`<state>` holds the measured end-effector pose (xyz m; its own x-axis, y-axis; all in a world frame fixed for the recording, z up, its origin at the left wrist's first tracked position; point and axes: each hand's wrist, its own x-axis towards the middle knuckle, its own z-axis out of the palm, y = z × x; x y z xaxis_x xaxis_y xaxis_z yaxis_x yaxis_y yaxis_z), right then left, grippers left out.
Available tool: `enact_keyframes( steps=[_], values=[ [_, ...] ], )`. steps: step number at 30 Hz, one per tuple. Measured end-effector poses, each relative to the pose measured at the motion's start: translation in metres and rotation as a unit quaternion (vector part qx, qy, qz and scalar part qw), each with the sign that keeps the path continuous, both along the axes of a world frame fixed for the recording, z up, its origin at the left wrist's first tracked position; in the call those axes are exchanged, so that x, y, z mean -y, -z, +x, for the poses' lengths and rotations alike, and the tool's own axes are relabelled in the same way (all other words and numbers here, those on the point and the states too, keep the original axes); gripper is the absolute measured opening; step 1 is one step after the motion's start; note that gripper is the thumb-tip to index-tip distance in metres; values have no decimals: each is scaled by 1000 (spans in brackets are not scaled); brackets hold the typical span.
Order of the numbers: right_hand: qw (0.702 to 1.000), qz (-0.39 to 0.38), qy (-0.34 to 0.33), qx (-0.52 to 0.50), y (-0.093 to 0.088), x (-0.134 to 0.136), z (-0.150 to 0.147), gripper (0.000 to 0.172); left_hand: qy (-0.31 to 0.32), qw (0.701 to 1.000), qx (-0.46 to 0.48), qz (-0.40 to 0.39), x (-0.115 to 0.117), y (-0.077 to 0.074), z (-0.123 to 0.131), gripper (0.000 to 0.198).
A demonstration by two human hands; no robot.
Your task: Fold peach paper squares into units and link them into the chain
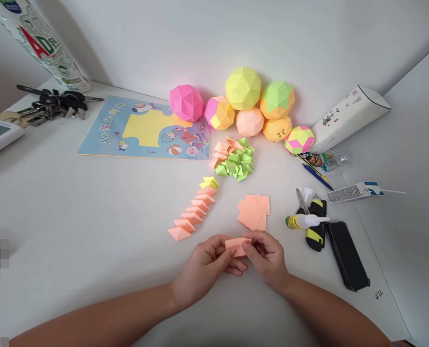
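A small peach paper (238, 246), folded into a rectangle, is pinched between both my hands above the table. My left hand (209, 262) grips its left end, thumb on the near face and fingers behind. At the right end, my right hand (268, 255) holds it between thumb and fingers. Just beyond the hands lie several loose peach paper squares (253, 212), overlapping. To the left runs a slanting row of folded peach paper pieces (193, 212) with yellow pieces (209, 182) at its far end. Behind sits a heap of green folded pieces (236, 161) and peach ones (223, 148).
Several faceted paper balls (243, 89) rest along the wall, beside a blue printed folder (145, 130). On the right are a glue bottle (303, 221), a yellow-black cutter (316, 236), scissors (302, 200), a phone (348, 255) and a carton (355, 192). Keys (58, 103) lie far left.
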<state>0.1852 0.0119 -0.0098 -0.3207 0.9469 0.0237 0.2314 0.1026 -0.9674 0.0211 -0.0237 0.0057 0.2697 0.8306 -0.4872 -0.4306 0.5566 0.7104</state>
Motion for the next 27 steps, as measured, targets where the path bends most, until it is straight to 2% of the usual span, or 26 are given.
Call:
enact_keyframes(
  steps=[27],
  values=[
    [1000,-3,6,0,0,0,-1,9,11,1000,-2,-3,0,1,0,31]
  ],
)
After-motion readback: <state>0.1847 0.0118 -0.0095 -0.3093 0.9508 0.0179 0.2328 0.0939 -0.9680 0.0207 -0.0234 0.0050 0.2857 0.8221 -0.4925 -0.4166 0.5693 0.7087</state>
